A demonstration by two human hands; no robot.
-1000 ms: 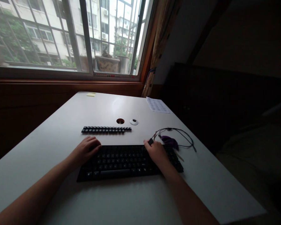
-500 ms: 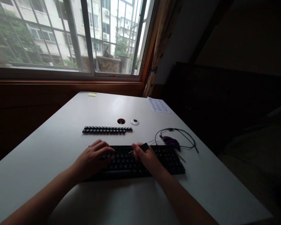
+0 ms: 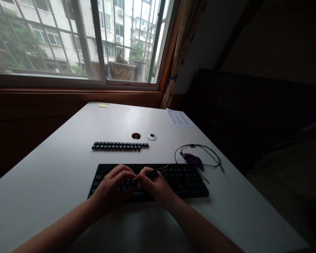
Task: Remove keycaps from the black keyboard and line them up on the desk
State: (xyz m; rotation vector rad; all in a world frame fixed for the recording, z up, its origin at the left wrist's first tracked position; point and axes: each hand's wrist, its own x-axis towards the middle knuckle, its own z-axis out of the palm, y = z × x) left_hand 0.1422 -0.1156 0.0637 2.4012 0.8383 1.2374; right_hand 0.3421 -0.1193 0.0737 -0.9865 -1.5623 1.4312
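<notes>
A black keyboard [image 3: 186, 179] lies across the near part of the white desk, partly covered by my hands. My right hand [image 3: 155, 184] is closed around a wire keycap puller [image 3: 151, 174] with a dark block-shaped handle. Thin wire sticks out at both ends of it; the left end points at my left fingertips. My left hand [image 3: 114, 186] rests over the left half of the keyboard, fingers bent and thumb below them at the wire's tip. Whatever lies between those fingers is too dark to make out. Beyond the keyboard, black keycaps [image 3: 118, 146] stand in two rows.
At the right lie a looped black cable [image 3: 212, 151] and a purple cloth-like piece [image 3: 193, 160]. Further back are a round desk hole [image 3: 136, 136], its white cover [image 3: 152, 137], printed paper [image 3: 180, 118] and a yellow note [image 3: 103, 105]. The desk [image 3: 55, 165] faces a barred window.
My right hand has moved left and slightly nearer to me with the keycap puller. My left hand has shifted right, its fingers now meeting the puller's wire end.
</notes>
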